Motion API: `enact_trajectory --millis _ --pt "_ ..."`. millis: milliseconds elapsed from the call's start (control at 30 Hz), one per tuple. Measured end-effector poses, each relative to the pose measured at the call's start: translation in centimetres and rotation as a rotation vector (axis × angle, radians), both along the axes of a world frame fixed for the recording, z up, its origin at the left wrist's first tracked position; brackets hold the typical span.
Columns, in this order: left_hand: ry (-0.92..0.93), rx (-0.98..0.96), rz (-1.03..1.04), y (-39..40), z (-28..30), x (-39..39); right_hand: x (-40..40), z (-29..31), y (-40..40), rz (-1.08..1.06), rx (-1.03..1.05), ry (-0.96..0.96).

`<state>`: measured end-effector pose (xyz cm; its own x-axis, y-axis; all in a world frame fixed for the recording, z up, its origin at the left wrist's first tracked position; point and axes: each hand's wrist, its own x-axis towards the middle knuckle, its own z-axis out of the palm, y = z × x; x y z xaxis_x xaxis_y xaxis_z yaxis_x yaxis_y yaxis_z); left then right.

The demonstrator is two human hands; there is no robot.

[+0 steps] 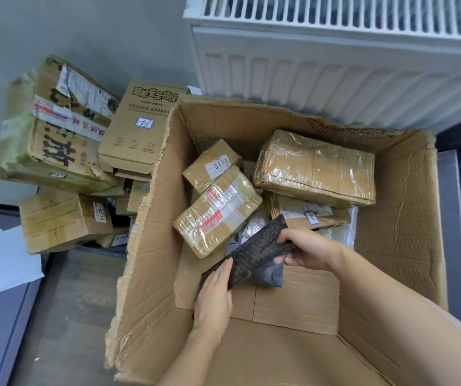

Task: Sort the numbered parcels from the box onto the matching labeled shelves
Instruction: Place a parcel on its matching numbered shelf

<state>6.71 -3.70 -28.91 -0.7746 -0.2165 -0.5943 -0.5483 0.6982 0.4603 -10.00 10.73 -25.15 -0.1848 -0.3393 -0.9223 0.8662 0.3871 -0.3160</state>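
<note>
Both hands, left (214,296) and right (306,250), pinch a black parcel (254,254) over the box (151,218). Its number looks hidden; next, probably turn it to read the label.

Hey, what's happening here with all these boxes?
A person is sorting parcels out of a big open cardboard box. Both hands hold a flat black parcel over the box: the left hand grips its near end, the right hand pinches its far end. Several taped parcels remain inside, one labeled 6131. More boxes are piled on the floor to the left, beside a white radiator.
</note>
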Motion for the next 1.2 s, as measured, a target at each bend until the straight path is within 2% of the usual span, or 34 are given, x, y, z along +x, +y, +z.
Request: enact_trajectory --millis 67,133,267,400,500,667,800,900,1000,1100,1200 --pt "0.037 0.036 0.105 -0.1 0.4 -0.7 -0.5 0.2 0.5 -0.112 -0.084 -0.027" --pt "0.063 0.123 0.222 -0.4 0.7 -1.5 -0.5 -0.2 1.1 -0.173 -0.055 0.054" --pt "0.014 0.539 0.489 -1.0 2.5 -3.6 0.6 -0.7 2.2 0.016 0.084 0.292" --pt "-0.108 0.772 0.642 -2.0 3.2 -4.7 1.6 -1.2 2.7 0.091 -0.058 0.140" --pt "-0.173 0.847 0.695 -2.7 3.0 -5.2 2.3 -1.6 2.0 0.085 -0.141 0.102" --pt "-0.126 0.896 0.704 -3.0 2.9 -5.2 3.0 -2.5 0.6 0.129 -0.088 0.232" --pt "-0.073 0.849 0.760 -3.8 2.9 -4.4 3.2 -3.3 0.6 0.084 -0.080 0.169" --pt "0.003 0.772 0.785 -5.2 2.6 -3.9 3.4 -5.2 2.1 -0.039 0.094 0.212" --pt "0.047 0.649 0.827 -6.5 1.7 -3.2 4.5 -8.0 4.0 0.084 0.331 0.283" --pt "0.049 0.603 0.847 -7.0 0.4 -2.5 6.3 -10.5 4.5 0.205 0.429 0.320" --pt "0.029 0.604 0.837 -6.8 -0.8 -1.9 7.8 -12.9 3.4 0.056 0.445 0.254"
